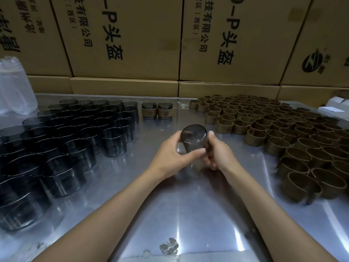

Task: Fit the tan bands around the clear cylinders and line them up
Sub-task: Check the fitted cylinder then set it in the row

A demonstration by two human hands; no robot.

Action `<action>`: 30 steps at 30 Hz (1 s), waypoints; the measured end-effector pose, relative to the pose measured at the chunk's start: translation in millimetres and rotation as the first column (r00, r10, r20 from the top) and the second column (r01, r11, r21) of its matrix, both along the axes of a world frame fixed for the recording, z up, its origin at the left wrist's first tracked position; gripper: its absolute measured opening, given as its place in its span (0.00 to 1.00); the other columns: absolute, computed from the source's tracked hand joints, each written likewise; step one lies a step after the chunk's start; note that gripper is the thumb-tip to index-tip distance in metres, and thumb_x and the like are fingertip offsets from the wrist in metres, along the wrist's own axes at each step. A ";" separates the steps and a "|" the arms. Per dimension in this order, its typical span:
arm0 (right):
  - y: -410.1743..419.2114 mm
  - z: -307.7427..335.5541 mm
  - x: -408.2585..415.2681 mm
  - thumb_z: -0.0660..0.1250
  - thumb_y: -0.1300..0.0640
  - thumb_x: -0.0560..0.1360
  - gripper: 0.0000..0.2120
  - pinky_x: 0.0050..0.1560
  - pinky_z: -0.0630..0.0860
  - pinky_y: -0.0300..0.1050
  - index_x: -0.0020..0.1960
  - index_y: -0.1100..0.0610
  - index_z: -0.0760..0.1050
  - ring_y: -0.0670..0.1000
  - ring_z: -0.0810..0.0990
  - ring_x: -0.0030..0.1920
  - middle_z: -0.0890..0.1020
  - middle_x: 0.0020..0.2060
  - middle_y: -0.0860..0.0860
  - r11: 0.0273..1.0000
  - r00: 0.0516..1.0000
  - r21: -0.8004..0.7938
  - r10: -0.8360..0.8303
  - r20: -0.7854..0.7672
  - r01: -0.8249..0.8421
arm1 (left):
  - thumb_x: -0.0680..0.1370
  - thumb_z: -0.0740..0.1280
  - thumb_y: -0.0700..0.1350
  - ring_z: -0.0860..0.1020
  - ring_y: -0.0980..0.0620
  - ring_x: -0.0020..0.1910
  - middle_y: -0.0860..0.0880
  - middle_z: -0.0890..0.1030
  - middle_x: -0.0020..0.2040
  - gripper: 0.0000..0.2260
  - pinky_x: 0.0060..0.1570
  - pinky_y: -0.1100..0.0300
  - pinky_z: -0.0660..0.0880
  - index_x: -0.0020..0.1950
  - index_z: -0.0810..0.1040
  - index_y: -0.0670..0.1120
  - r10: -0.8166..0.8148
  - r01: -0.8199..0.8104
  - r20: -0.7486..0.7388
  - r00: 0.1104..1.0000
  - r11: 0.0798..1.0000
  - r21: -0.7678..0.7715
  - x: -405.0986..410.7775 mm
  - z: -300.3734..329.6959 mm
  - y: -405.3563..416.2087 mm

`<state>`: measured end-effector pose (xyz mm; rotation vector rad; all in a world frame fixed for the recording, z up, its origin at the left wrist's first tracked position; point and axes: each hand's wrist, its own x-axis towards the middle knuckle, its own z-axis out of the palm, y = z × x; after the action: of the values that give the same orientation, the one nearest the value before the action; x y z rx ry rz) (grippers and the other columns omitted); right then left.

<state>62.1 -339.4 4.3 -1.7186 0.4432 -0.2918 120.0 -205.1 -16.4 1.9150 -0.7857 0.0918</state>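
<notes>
Both hands hold one cylinder (193,141) over the tabletop (188,214), axis tilted away; left hand (170,156) and right hand (215,154) fingers wrapped round it. Loose bands (273,133) lie right, nearer right hand.

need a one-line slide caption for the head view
Both hands, left hand and right hand, grip one clear cylinder above the table, between bare cylinders and loose tan bands.

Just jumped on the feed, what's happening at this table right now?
A person is holding one clear cylinder above the table, left hand and right hand both gripping it; no band shows on it. Bare cylinders stand grouped on the left, loose tan bands on the right. Two finished banded cylinders stand side by side at the back, before cardboard boxes.
</notes>
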 end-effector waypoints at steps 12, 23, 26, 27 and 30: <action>-30.3 -12.4 9.2 0.57 0.52 0.80 0.09 0.41 0.64 0.47 0.56 0.56 0.68 0.62 0.78 0.51 0.80 0.47 0.57 0.494 0.923 -0.841 -0.384 0.016 0.220 | 0.64 0.75 0.64 0.79 0.62 0.44 0.59 0.82 0.45 0.23 0.41 0.68 0.76 0.53 0.80 0.53 -0.018 0.024 -0.039 0.999 0.984 0.179 -2.2 0.8 2.6; -74.4 -16.2 52.9 0.57 0.52 0.81 0.19 0.42 0.66 0.50 0.70 0.56 0.61 0.63 0.79 0.53 0.80 0.54 0.61 0.383 0.887 -0.907 -0.460 -0.024 0.174 | 0.65 0.73 0.65 0.79 0.57 0.50 0.55 0.81 0.52 0.27 0.51 0.56 0.79 0.58 0.78 0.50 -0.075 0.085 -0.054 0.996 0.977 0.197 -0.7 0.9 1.5; -76.8 -17.7 53.1 0.58 0.53 0.81 0.13 0.42 0.69 0.51 0.62 0.58 0.65 0.63 0.79 0.52 0.81 0.52 0.60 0.378 0.891 -0.905 -0.455 0.003 0.197 | 0.66 0.73 0.64 0.79 0.56 0.50 0.54 0.81 0.52 0.27 0.51 0.55 0.79 0.58 0.78 0.50 -0.079 0.088 -0.051 0.996 0.975 0.206 -1.9 2.6 1.3; -76.7 -17.7 52.1 0.58 0.53 0.81 0.12 0.43 0.70 0.51 0.61 0.58 0.67 0.63 0.79 0.52 0.81 0.52 0.60 0.375 0.893 -0.905 -0.450 0.011 0.200 | 0.66 0.73 0.64 0.79 0.56 0.50 0.54 0.81 0.52 0.27 0.51 0.55 0.79 0.58 0.78 0.50 -0.080 0.088 -0.050 0.996 0.974 0.208 -2.3 3.1 1.2; -74.0 -17.1 48.4 0.60 0.53 0.80 0.10 0.42 0.71 0.50 0.59 0.58 0.69 0.61 0.79 0.52 0.80 0.53 0.58 0.338 0.908 -0.913 -0.412 0.075 0.229 | 0.66 0.73 0.65 0.78 0.56 0.50 0.54 0.81 0.53 0.28 0.51 0.56 0.79 0.59 0.77 0.50 -0.078 0.088 -0.053 0.996 0.971 0.223 -2.8 3.7 1.4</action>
<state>110.5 -413.4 -12.8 -2.7774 0.8721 -0.8077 117.2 -203.7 -12.7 2.0864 -0.8763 -0.0950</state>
